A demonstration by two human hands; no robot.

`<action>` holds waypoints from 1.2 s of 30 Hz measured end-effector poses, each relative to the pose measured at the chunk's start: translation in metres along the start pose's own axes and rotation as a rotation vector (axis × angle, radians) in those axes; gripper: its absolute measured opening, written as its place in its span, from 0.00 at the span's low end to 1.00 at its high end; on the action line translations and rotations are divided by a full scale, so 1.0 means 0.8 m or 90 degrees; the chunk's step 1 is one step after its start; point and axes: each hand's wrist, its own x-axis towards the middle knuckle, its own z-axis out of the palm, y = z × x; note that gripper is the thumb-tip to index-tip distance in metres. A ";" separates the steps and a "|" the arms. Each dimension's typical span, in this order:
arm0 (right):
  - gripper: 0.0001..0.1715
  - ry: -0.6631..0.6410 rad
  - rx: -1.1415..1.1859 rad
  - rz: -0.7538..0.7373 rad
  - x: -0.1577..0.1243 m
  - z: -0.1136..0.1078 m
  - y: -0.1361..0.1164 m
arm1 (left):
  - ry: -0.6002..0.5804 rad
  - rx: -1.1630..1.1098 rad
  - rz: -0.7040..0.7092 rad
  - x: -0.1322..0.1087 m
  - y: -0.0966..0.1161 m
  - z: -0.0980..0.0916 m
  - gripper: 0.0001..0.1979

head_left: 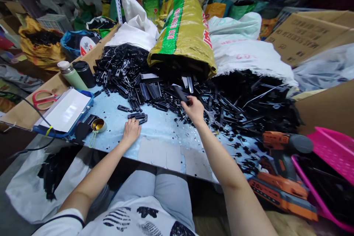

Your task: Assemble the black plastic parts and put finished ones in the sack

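Observation:
My left hand (132, 131), a ring on one finger, rests low over the blue tabletop with its fingers closed at the near side of some black slotted plastic parts (141, 116). Another slotted black strip (124, 108) lies just beyond it. Farther right, my right hand (194, 110) pinches a flat, dark plastic piece (180, 93) that points up and left over the heap. Around it spread loose black parts (149, 91) and small scattered hardware. A yellow and green sack (182, 33) gapes above, dark pieces in its mouth.
A cordless drill (284, 155) and a pink basket (332, 151) stand at the right. To the left are red-handled scissors (44, 99), a white sheet (66, 108) on a blue tray, a metal cup (99, 125), a green bottle (72, 75) and a black tumbler (84, 73).

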 end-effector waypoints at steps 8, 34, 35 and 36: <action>0.25 -0.240 0.174 -0.023 -0.204 -0.018 0.034 | -0.068 -0.124 -0.010 0.010 0.023 0.007 0.10; 0.31 -0.296 0.546 -0.064 -0.244 -0.005 -0.062 | 0.145 -0.529 0.074 -0.096 0.107 -0.026 0.18; 0.32 -0.279 0.554 -0.059 -0.248 -0.004 -0.067 | 0.175 -0.541 0.069 -0.097 0.112 -0.026 0.18; 0.32 -0.267 0.562 -0.056 -0.250 -0.003 -0.071 | 0.199 -0.553 0.067 -0.097 0.117 -0.025 0.18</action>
